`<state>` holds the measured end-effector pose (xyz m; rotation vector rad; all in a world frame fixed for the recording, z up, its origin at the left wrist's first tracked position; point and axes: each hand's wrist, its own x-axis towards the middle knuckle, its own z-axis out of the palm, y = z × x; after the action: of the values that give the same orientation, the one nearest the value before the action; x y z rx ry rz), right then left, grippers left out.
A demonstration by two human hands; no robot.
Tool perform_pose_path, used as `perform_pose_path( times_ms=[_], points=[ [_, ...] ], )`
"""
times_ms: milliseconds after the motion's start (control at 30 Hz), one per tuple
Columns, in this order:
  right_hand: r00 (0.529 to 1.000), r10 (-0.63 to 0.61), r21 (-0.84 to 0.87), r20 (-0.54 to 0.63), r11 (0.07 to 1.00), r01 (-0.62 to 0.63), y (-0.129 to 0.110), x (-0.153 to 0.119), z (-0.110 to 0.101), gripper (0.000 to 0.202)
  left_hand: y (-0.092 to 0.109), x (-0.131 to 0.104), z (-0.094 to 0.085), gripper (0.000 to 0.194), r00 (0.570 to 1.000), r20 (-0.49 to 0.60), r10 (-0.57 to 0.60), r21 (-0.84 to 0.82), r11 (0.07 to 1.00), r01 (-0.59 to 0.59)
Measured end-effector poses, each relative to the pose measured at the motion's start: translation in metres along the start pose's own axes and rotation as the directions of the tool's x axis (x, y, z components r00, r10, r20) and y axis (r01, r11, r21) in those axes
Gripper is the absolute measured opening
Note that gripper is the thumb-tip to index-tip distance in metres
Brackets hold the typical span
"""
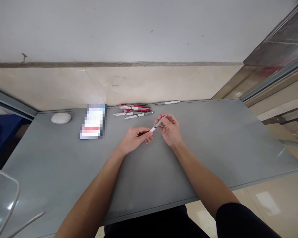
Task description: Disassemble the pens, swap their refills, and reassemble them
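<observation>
A white pen with a grey grip [153,129] is held between my two hands above the middle of the table, its tip pointing up to the right. My left hand [137,138] has its fingers closed round the white lower-left part. The fingers of my right hand [169,128] pinch the grey part near the tip. Just behind my hands, a loose pile of red, white and grey pens [136,109] lies near the back edge. Another white and grey pen [167,102] lies by itself along that edge, right of the pile.
The grey table [213,142] backs onto a tiled wall. On its left side are a blurred phone-like object [92,122] and a white rounded case [61,118]. A white cable [17,191] curves over the near left corner. Metal-framed glass [283,56] stands at the right.
</observation>
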<state>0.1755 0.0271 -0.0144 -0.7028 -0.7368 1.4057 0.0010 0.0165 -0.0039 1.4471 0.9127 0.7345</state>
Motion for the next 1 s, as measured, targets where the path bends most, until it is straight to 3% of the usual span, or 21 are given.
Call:
perform_pose_path(
  times_ms=[233,400,533,767,1000],
  points=[
    [0.997,0.032,0.078,0.064,0.996,-0.037,-0.002,0.0,-0.003,0.013,0.011,-0.003,-0.003,0.031,0.983,0.174,-0.065,-0.086,0.993,0.081],
    [0.997,0.037,0.1,0.069,0.994,-0.044,-0.001,0.0,-0.002,0.011,0.014,-0.004,-0.003,0.031,0.976,0.204,-0.078,-0.13,0.986,0.106],
    [0.999,0.021,0.066,0.048,0.998,-0.024,0.0,0.001,-0.002,0.013,0.007,-0.001,-0.002,0.029,0.99,0.137,-0.026,-0.079,0.996,0.037],
    [0.993,-0.087,-0.022,-0.079,0.996,0.086,0.002,0.001,0.003,0.019,-0.002,0.002,0.0,0.026,0.994,-0.096,0.044,0.065,0.997,-0.038],
    [0.993,-0.092,-0.074,-0.067,0.993,0.087,0.002,0.0,0.002,0.021,-0.004,0.003,0.001,0.027,0.994,-0.079,0.079,0.049,0.996,-0.075]
  ],
)
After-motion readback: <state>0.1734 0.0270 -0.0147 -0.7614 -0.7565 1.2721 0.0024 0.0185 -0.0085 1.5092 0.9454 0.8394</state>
